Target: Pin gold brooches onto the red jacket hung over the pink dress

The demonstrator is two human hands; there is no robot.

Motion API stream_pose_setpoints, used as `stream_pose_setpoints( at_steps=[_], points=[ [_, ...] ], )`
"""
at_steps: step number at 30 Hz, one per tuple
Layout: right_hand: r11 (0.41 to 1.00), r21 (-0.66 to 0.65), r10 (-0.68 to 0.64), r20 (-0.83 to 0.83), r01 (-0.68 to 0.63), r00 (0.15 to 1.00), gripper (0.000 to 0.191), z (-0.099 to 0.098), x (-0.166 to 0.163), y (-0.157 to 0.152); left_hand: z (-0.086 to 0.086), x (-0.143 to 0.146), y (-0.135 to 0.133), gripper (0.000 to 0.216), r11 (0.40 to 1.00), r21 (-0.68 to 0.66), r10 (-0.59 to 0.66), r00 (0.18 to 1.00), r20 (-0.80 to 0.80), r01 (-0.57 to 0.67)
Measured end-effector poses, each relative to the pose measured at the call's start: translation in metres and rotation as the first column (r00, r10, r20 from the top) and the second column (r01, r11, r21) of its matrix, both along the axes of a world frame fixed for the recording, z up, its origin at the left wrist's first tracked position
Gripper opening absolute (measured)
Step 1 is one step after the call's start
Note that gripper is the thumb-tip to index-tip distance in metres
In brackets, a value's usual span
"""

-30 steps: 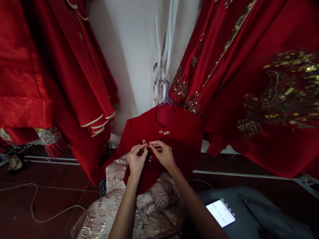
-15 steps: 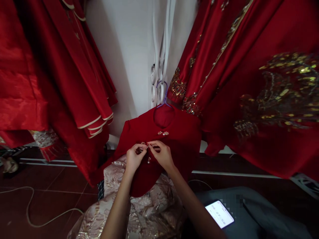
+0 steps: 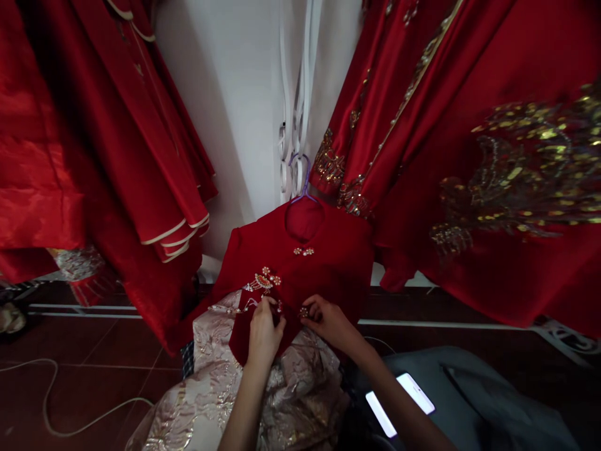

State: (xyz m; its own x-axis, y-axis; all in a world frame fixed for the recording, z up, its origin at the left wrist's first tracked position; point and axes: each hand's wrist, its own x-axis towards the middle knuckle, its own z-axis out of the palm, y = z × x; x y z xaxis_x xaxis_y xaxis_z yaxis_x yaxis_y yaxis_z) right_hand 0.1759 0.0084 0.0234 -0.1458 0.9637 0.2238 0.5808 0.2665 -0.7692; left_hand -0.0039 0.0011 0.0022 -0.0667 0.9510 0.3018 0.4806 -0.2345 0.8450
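A dark red velvet jacket (image 3: 328, 263) hangs in front of me on a purple hanger (image 3: 303, 181), over a pale pink brocade skirt (image 3: 211, 382). My left hand (image 3: 263, 332) pinches the jacket's front edge near a beaded fastening (image 3: 282, 305). My right hand (image 3: 331, 321) pinches the facing edge at a small jewelled clasp (image 3: 304, 311). Higher up, a beaded ornament (image 3: 263, 280) and a closed clasp (image 3: 303, 252) show on the jacket's front.
Red satin garments hang at the left (image 3: 107, 138) and gold-embroidered red ones at the right (image 3: 493, 163). A white wall (image 3: 235, 94) is behind. A lit phone (image 3: 416, 393) lies on grey cloth (image 3: 493, 407) at lower right. A white cable (image 3: 47, 401) trails over the dark floor.
Both hands have dropped from the upper beaded fastening to a lower one, which uncovers the beaded ornament. The camera view has shifted slightly.
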Motion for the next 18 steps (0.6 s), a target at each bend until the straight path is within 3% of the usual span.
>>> stream_pose_setpoints(
  at_steps=[4, 8, 11, 15, 18],
  points=[
    [1.000, 0.024, -0.009, 0.021, 0.008, 1.000, 0.016, -0.006, -0.006, 0.000, 0.005, 0.010, 0.003, 0.020, 0.999, -0.003, 0.052, 0.999, -0.013, -0.052],
    [0.996, 0.061, -0.058, 0.016, 0.057, 0.998, 0.012, -0.001, -0.002, -0.001, -0.009, 0.018, 0.000, 0.015, 0.992, 0.085, 0.086, 0.994, 0.065, -0.092],
    [0.998, -0.008, -0.061, -0.101, 0.060, 0.993, 0.016, 0.009, 0.002, -0.004, -0.017, 0.017, 0.000, 0.013, 0.993, 0.104, 0.046, 0.991, 0.129, -0.059],
    [0.996, -0.075, 0.019, -0.321, -0.046, 0.947, 0.024, 0.019, -0.006, -0.005, -0.018, 0.014, 0.001, 0.016, 0.997, 0.079, 0.000, 0.972, 0.236, -0.019],
    [0.996, -0.077, 0.011, -0.395, -0.045, 0.919, 0.028, 0.009, -0.024, -0.001, -0.017, 0.014, 0.002, 0.020, 0.998, 0.058, -0.001, 0.949, 0.316, -0.018]
  ],
)
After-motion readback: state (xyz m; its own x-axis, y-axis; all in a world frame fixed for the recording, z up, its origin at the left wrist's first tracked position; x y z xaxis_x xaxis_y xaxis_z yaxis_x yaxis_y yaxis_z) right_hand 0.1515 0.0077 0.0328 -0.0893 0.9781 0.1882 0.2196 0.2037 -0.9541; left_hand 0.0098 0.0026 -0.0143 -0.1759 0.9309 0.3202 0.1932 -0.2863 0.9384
